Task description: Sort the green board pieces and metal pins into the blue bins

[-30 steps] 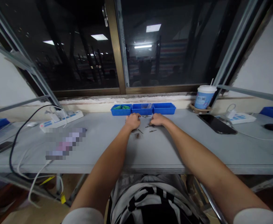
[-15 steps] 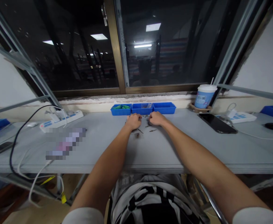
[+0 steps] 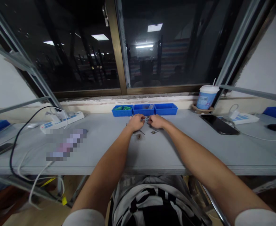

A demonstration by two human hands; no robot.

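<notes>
At the far edge of the grey table, seen from the head camera, both hands have drawn together just in front of the middle blue bin. A second ago they rested apart with loose dark screws between them; now the left hand and the right hand nearly meet, fingertips pinched toward one small part held between them. Both hands look curled and closed around it, though the part is too small to make out and how firmly each hand grips cannot be told. By this judgement the work has passed from sorting on the table to fitting or joining something between the fingers.

A few small screws lie on the table just beside the right wrist, and more sit near the left wrist, touching neither hand. Behind the hands stand three bins in a row: the left blue bin holds green pieces, the right blue bin shows nothing clear inside.

Well apart to the right are a paper cup with a straw, a dark phone and a white charger. To the left lie a power strip and trailing cables. Nothing stands between the hands and the bins.
</notes>
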